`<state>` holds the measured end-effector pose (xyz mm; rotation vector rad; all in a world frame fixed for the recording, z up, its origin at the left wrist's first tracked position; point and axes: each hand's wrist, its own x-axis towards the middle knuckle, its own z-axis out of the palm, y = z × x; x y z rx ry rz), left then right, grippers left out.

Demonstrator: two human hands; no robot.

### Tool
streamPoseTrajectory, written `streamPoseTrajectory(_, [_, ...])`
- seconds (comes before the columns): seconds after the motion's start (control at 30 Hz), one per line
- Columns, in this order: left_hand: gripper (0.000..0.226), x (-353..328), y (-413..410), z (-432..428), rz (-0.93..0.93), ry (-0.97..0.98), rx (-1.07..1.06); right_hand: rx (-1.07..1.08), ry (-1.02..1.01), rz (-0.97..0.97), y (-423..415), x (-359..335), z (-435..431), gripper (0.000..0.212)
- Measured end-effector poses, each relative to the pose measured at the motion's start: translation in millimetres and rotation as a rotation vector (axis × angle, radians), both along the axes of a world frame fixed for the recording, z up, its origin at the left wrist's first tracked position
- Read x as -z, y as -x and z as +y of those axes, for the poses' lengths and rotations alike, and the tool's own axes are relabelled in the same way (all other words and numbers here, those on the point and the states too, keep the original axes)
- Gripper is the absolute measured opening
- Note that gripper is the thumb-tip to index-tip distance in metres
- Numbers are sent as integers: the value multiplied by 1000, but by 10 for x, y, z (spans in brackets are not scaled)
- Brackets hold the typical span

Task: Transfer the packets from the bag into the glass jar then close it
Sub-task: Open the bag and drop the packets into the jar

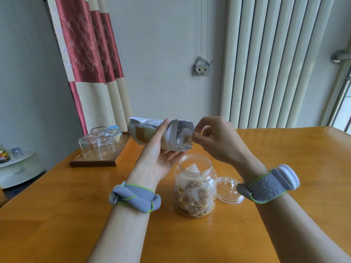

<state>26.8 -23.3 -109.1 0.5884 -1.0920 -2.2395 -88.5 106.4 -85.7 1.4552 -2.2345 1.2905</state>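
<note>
Forearms: both forearms (121, 234) came in from the bottom edge, each wearing a grey wrist band (134, 197) trimmed in green.
Left hand: the left hand (157, 154) sat at frame centre, palm up, with its fingers wrapped round the bag (150, 132). It held the bag on its side with the mouth turned toward the right of the frame, probably so the other hand could reach in.
Right hand: the right hand (218, 141) was just right of the bag's mouth. Thumb and forefinger were pressed together on what looked like the edge of a packet (187, 139), and the other fingers were loosely curled.
Bag height: it was lifted clear of the bench (284, 149), above and slightly behind the jar (195, 186), likely so that each packet had only a short way to travel.
Jar: it stood upright at lower centre, between the two wrists. It was open and more than half full of packets (195, 192).
Lid: the lid (228, 188) lay on the bench just right of the jar, apparently kept close for closing.
Tray: a wooden tray (95, 162) at middle left carried upturned glasses (100, 143), well apart from the work.
Hidden: the bag's inside was in shadow, so its contents could not be counted. The left fingertips were behind the bag. The right wrist band covered part of the lid.
Unclear: the print on the bag could not be read, nor could I tell whether the pinch truly gripped the packet.
</note>
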Motion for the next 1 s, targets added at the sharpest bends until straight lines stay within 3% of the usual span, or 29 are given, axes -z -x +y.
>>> streamPoseTrajectory(0.23, [47,-25,-36,-61,20,-64,-86,-74,-161,-76,118,-88,157,15])
streamPoseTrajectory(0.6, [48,-33,17,70,14,31,31,-75,29,13,-51,43,-70,31])
streamPoseTrajectory(0.77, [54,-76,28,151,9,66,94,-166,35,3,-122,95,-155,16])
streamPoseTrajectory(0.87, [56,-75,44,196,6,86,124,-78,65,-34,-132,130,-177,7])
streamPoseTrajectory(1.0, [60,-72,8,142,26,57,123,-68,60,-25,-109,79,-128,16])
